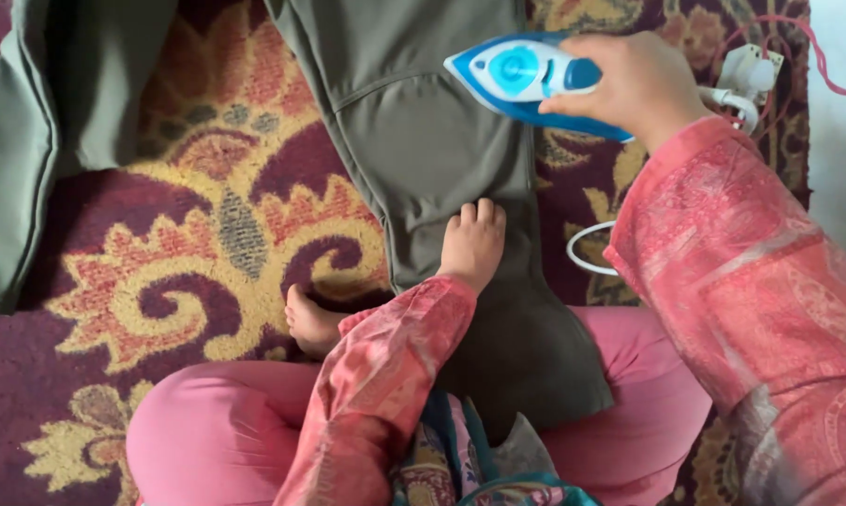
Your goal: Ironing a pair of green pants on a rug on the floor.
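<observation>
Where laid flat over the carpet [207, 234] and the sitter's lap, garment [423, 141] judged soft, light, apt to shift and crease; best pinned by a flat palm, as done by left hand [472, 245], fingers spread, gripping nothing. Iron [526, 80], blue and white, resting on the cloth's right edge, judged heavy, rigid and hot-soled; to be taken by the handle only, as clenched by right hand [634, 84]. Cord [587, 248] and plug [749, 70] just beside.

Open patterned carpet [207, 234] lies free between the olive garment [423, 141] and a second green cloth [29, 141] at left, while on the right the blue iron [526, 80], its white cord [582, 248] and a plug block [746, 70] crowd the way.
</observation>
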